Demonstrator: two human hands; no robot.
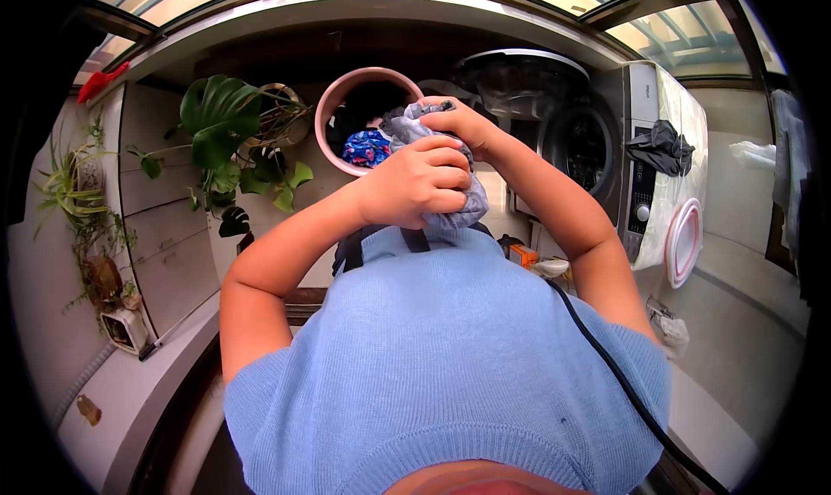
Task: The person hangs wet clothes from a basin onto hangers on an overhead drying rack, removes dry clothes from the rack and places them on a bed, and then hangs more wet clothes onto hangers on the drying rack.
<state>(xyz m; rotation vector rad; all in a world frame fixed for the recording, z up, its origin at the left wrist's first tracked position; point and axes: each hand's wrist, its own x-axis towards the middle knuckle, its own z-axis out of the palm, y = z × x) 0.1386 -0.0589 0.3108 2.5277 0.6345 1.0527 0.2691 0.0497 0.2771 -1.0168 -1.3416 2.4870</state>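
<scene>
A bunched grey cloth [467,202] is between my two hands, in front of my chest. My left hand [415,183] wraps its fingers over the near side of the cloth. Higher and further right, my right hand [457,124] grips the cloth's upper part, where a darker edge shows. Just beyond and to the left stands a pink bucket [325,118] holding dark clothes and a blue patterned cloth [367,148]. The grey cloth overlaps the bucket's right rim. My palms are hidden.
At the right stands a washing machine [641,105] with its round door open, a black cloth [662,147] on its top edge and a pink-rimmed basin [684,243] beside it. Potted plants [220,122] stand left of the bucket. A black cable [606,356] crosses my shirt.
</scene>
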